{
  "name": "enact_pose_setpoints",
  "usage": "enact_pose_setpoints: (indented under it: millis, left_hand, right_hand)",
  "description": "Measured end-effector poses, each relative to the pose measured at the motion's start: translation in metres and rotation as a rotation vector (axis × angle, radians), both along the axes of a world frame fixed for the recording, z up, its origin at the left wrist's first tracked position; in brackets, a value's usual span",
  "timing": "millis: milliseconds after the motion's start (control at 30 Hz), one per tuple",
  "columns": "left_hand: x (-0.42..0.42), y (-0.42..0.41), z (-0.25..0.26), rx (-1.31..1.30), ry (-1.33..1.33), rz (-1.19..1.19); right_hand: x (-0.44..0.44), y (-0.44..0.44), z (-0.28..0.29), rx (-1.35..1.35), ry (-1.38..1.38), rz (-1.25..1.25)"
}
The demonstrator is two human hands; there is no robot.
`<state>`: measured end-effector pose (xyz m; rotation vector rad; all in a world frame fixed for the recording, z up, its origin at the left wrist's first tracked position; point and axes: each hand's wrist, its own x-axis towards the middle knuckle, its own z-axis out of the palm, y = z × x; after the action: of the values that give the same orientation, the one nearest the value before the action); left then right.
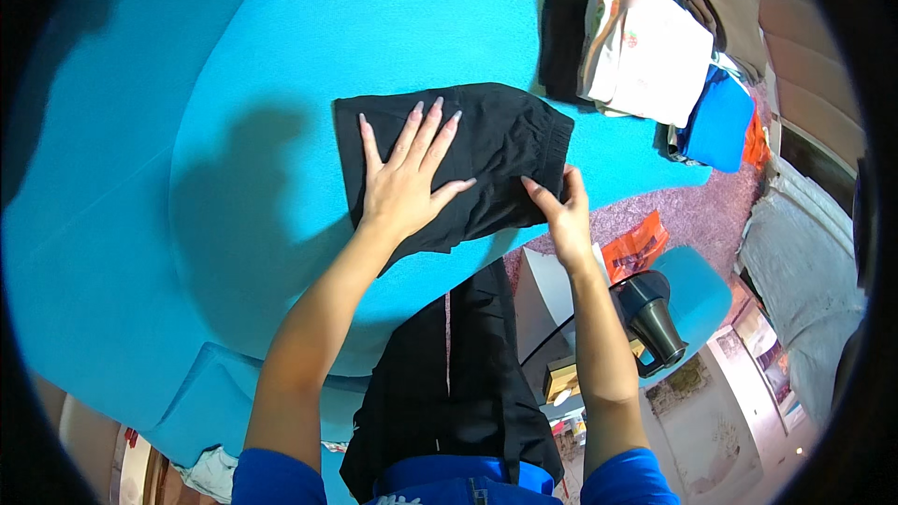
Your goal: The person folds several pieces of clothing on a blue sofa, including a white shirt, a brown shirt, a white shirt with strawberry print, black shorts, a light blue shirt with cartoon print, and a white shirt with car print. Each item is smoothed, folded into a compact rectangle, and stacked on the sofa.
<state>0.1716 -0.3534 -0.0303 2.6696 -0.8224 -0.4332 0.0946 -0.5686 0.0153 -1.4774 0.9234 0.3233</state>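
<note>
Folded black shorts (484, 147) lie on a bright blue padded surface (351, 28), with their elastic waistband (558, 154) to the right. Palm down with fingers spread, my left hand (401, 182) presses flat on the shorts toward the leg end. My right hand (570, 214) grips the near corner of the waistband, thumb on top and the other fingers partly hidden at the edge. The cloth looks wrinkled near the waistband and smoother under my left hand.
Folded white clothes (659, 56), a black folded garment (563, 42), a blue folded garment (719, 119) and brown folded cloth (729, 0) lie at the upper right. Below are an orange bag (637, 245), a dark handled appliance (652, 322) and a pink carpet (701, 214).
</note>
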Motion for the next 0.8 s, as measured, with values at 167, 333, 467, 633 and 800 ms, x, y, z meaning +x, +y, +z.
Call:
enact_pose_setpoints:
  millis: [167, 333, 467, 633, 800]
  left_hand:
    - [0.001, 0.018, 0.019, -0.451, 0.178, 0.17]
    - [-0.008, 0.069, 0.052, -1.328, 0.839, 0.921]
    - [-0.001, 0.08, 0.042, -0.944, 0.87, 1.005]
    - [0.001, 0.039, 0.028, -0.783, 0.674, 1.133]
    - [-0.018, 0.005, 0.039, -0.66, 0.121, 0.765]
  right_hand:
    - [0.0, 0.07, 0.033, -0.435, -0.281, 0.257]
    - [0.007, 0.142, 0.057, -0.535, -0.301, 0.506]
    - [0.005, 0.155, 0.033, -0.667, -0.359, 0.486]
    - [0.038, 0.092, -0.009, -0.685, -0.408, 0.114]
    - [0.104, 0.039, -0.021, -0.256, -0.589, 0.265]
